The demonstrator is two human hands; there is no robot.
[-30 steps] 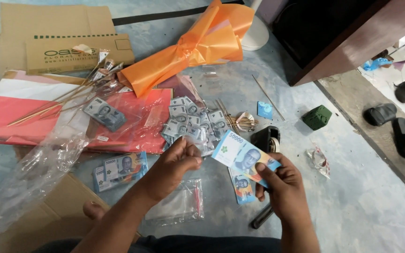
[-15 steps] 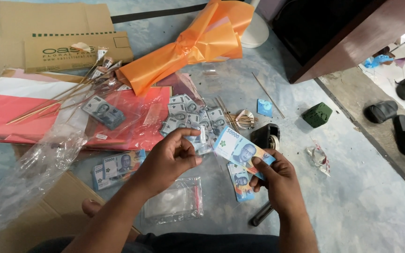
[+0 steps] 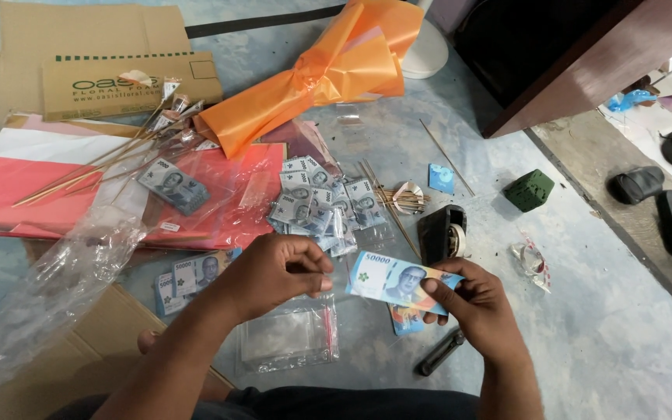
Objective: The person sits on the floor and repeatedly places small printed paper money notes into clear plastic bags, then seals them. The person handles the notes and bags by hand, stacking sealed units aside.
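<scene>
Two hands work over the clear sleeve (image 3: 289, 334): my right hand (image 3: 472, 307) pinches one blue banknote (image 3: 398, 281) just above it, my left hand (image 3: 278, 272), fingers curled and holding nothing I can see, nears its edge. I judge sleeving comes next.

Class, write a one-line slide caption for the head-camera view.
Seated on the floor, the right hand holds a blue banknote while the left hand pinches near its edge, above a clear plastic sleeve.
</scene>
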